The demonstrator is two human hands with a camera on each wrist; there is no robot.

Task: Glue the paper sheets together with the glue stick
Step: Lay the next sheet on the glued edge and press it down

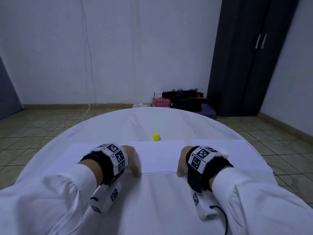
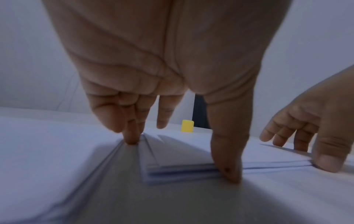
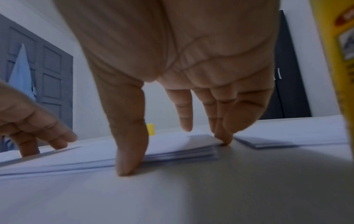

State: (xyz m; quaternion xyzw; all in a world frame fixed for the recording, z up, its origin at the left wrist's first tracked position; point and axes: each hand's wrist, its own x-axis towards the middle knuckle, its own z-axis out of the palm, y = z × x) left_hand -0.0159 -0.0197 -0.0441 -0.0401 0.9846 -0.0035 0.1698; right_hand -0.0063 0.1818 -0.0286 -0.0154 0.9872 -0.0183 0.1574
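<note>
A: From my remote feed, the left hand [image 1: 131,158] and right hand [image 1: 182,161] bracket the middle paper stack [image 1: 157,155], straight fingers and thumbs pressed against its edges, gripping nothing.

B: And the glue?

A: A yellow cap [image 1: 156,136] stands just beyond the stack's far edge. A yellow glue stick [image 3: 337,60] fills my right-wrist view's edge; its label is too blurred to read.

B: The setting?

A: More paper lies left [image 1: 74,153] and right [image 1: 225,146] on a white-clothed round table [image 1: 152,192]; tiled floor [image 1: 33,122], dark wardrobe [image 1: 245,56].
</note>
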